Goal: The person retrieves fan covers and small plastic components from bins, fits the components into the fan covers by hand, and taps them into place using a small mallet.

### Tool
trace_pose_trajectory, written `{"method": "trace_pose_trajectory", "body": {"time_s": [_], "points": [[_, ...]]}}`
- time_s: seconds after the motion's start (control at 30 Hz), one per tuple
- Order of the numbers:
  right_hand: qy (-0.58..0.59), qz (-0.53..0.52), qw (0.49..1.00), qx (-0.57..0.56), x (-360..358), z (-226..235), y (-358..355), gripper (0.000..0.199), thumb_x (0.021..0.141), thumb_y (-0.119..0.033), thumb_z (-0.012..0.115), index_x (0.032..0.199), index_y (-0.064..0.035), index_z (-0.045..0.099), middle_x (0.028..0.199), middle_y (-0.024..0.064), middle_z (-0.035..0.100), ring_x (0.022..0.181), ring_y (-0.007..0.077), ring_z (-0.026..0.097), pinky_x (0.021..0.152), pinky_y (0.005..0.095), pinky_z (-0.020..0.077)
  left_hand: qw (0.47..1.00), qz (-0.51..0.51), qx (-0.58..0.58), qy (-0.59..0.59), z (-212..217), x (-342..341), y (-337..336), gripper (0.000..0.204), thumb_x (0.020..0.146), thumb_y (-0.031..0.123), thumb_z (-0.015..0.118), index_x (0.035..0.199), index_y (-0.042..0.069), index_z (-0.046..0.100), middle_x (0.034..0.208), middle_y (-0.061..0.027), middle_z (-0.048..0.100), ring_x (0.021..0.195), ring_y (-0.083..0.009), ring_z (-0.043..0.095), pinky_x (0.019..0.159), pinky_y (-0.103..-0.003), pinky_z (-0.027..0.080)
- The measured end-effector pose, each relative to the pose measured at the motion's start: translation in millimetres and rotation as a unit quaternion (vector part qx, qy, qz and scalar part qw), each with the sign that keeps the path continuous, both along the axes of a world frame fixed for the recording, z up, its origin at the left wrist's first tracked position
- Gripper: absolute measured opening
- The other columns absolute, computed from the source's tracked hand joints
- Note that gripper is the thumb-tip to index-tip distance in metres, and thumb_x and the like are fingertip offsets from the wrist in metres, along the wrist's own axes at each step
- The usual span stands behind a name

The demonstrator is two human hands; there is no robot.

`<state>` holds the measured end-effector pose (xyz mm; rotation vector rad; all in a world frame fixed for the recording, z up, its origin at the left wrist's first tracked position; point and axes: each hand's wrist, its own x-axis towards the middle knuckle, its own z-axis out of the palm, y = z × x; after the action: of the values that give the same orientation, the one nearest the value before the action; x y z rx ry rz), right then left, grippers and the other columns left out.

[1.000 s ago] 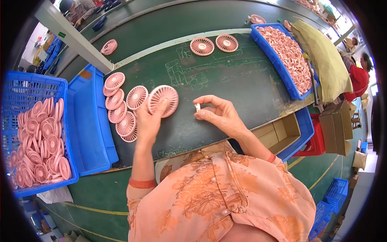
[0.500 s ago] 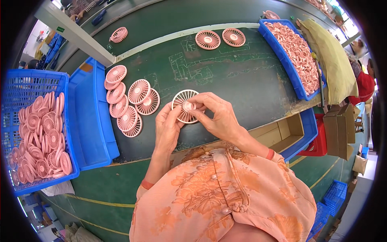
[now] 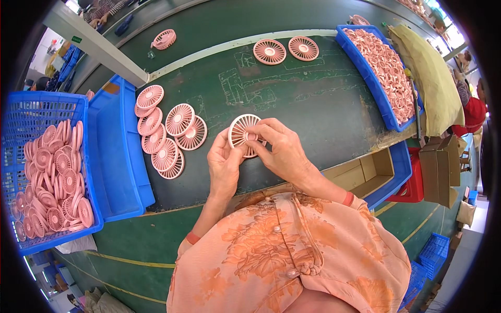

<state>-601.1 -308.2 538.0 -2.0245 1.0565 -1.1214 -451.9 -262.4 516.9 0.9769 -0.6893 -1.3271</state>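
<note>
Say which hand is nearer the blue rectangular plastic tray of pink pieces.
Right: the right hand is left of the tray, not touching; the left hand is farther left.

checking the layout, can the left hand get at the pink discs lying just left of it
Probably yes: nothing stands between the left hand and the pink discs, though it already holds another disc.

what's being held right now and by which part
A pink spoked disc: the left hand holds its lower-left rim, the right hand is at its central hub.
</note>
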Motion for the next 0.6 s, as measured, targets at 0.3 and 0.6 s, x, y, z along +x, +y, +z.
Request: {"method": "trace_pose_trajectory", "body": {"time_s": [0.3,0.6], "points": [[-0.005,0.035,0.993,-0.112,-10,-17,-11,0.015,0.082,-0.009,0.076,0.096,-0.0043,0.074,0.099,0.0113,0.068,0.092,0.0291,0.068,0.079,0.0379,0.057,0.997,-0.064,0.035,-0.039,6,13,-5,0.035,0.095,0.0,0.055,0.13,-0.005,0.055,0.121,-0.0127,0.065,0.109,-0.0203,0.067,0.092,-0.035,0.058],[-0.02,0.144,0.988,-0.047,-40,-13,-37,0.028,0.079,-0.021,0.08,0.099,-0.0042,0.073,0.1,0.0094,0.063,0.09,0.0269,0.064,0.08,0.0391,0.0539,0.992,-0.082,0.073,-0.069,-1,6,-29,0.022,0.091,0.005,0.074,0.109,-0.003,0.064,0.097,-0.0083,0.071,0.082,-0.0115,0.069,0.075,-0.025,0.058]]}}
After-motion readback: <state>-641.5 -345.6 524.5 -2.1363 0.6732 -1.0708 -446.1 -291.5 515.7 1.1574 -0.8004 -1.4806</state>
